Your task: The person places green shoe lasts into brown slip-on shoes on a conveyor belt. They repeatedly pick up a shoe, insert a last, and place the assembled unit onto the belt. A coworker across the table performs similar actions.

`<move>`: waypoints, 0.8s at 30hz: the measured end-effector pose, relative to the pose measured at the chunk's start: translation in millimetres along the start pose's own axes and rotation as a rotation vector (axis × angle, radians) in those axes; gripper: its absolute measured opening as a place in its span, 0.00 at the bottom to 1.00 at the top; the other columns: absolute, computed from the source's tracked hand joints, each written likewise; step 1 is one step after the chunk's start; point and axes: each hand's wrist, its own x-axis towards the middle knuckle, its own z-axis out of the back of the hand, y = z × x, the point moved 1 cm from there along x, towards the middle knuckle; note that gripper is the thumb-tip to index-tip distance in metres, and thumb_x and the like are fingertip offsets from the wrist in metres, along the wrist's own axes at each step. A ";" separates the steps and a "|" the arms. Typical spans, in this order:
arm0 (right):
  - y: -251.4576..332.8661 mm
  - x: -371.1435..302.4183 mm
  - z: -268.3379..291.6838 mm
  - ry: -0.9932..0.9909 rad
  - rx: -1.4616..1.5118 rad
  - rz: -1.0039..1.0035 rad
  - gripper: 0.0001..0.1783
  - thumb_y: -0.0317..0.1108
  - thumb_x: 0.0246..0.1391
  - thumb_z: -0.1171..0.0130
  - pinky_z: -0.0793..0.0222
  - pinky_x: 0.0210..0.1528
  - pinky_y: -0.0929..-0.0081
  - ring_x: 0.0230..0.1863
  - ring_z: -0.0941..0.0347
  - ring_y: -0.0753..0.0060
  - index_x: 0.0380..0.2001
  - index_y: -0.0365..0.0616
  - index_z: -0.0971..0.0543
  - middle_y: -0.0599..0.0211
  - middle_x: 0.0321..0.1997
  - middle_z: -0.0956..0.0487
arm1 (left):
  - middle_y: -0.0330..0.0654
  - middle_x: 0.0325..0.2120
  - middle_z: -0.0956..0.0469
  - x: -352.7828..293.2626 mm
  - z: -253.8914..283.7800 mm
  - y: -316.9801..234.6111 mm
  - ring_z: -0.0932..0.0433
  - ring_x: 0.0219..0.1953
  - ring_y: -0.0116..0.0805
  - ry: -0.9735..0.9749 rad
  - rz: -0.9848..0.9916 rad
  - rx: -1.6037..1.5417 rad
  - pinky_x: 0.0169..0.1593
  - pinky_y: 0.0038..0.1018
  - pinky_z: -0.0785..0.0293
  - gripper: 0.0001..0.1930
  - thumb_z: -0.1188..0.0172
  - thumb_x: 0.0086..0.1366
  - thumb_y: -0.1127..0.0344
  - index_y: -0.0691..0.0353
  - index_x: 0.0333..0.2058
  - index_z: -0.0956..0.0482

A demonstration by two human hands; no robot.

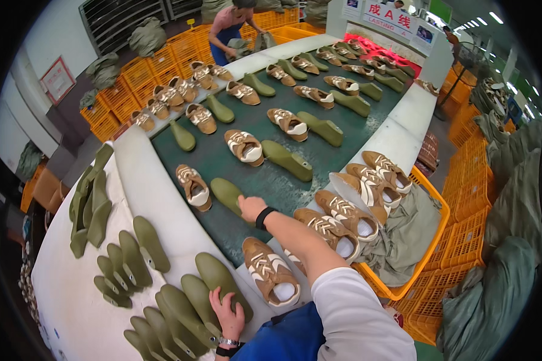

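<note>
My right hand point(251, 208) reaches across the belt, its fingers closed on the near end of a green shoe last point(225, 191). Down at the front, my left hand point(227, 314) rests with fingers spread on a row of green lasts, against a large last point(218, 278). A tan sneaker point(271, 269) with white stripes stands just right of that row. Another tan sneaker point(193, 185) sits on the belt left of the last in my right hand. My right forearm partly hides a sneaker behind it.
The dark green belt point(214, 159) carries sneakers and lasts in rows. More lasts point(126, 262) lie on the white table point(54, 283) at left. Sneakers line the right ledge beside an orange crate point(442, 231) holding grey-green cloth. A person point(232, 30) handles cloth at the far side.
</note>
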 end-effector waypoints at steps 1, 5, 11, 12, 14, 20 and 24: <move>1.0 -0.9 6.2 0.034 -0.032 0.020 0.18 0.31 0.50 0.48 0.27 0.41 0.58 0.39 0.22 0.50 0.44 0.35 0.32 0.48 0.34 0.20 | 0.57 0.55 0.40 -0.1 -0.3 0.9 0.48 0.61 0.64 -0.003 -0.005 -0.005 0.62 0.50 0.50 0.16 0.44 0.50 0.74 0.62 0.41 0.27; -1.7 -27.4 53.0 0.132 0.093 0.130 0.37 0.36 0.47 0.43 0.30 0.47 0.58 0.46 0.25 0.48 0.61 0.48 0.42 0.48 0.44 0.22 | 0.56 0.56 0.40 -2.4 0.1 5.3 0.46 0.61 0.63 -0.020 -0.024 0.005 0.62 0.48 0.48 0.17 0.43 0.50 0.75 0.60 0.42 0.27; -12.5 -137.0 130.0 0.177 0.349 0.336 0.26 0.41 0.48 0.39 0.28 0.40 0.66 0.38 0.24 0.54 0.51 0.42 0.28 0.54 0.37 0.21 | 0.55 0.56 0.41 -5.7 -0.2 7.0 0.47 0.61 0.64 -0.036 -0.018 0.014 0.62 0.48 0.47 0.18 0.43 0.50 0.74 0.59 0.42 0.27; -9.9 -161.1 133.6 0.192 0.377 0.479 0.25 0.42 0.49 0.39 0.28 0.38 0.66 0.36 0.23 0.56 0.49 0.42 0.27 0.55 0.35 0.21 | 0.55 0.56 0.41 -6.3 -0.6 6.6 0.47 0.61 0.64 -0.038 -0.012 0.013 0.62 0.48 0.47 0.18 0.43 0.50 0.74 0.59 0.42 0.27; -6.0 -214.4 130.1 0.410 0.330 0.520 0.21 0.42 0.53 0.42 0.28 0.38 0.72 0.35 0.23 0.69 0.49 0.44 0.25 0.64 0.34 0.20 | 0.55 0.56 0.40 -6.4 -1.5 6.1 0.47 0.61 0.64 -0.056 -0.018 0.010 0.63 0.48 0.47 0.17 0.42 0.50 0.74 0.59 0.42 0.27; 38.0 -313.2 42.7 0.311 0.260 0.435 0.28 0.41 0.50 0.41 0.31 0.49 0.60 0.48 0.28 0.49 0.55 0.45 0.32 0.52 0.52 0.28 | 0.56 0.55 0.40 -6.6 -4.3 9.6 0.47 0.60 0.65 -0.076 -0.049 0.035 0.63 0.49 0.47 0.17 0.42 0.49 0.73 0.61 0.41 0.26; 51.3 -320.3 -5.7 0.142 0.250 0.324 0.23 0.41 0.51 0.41 0.29 0.42 0.60 0.42 0.27 0.49 0.50 0.47 0.29 0.54 0.46 0.28 | 0.57 0.55 0.40 -6.6 -6.3 12.6 0.47 0.60 0.66 -0.082 -0.053 0.018 0.63 0.50 0.48 0.18 0.41 0.48 0.73 0.61 0.42 0.27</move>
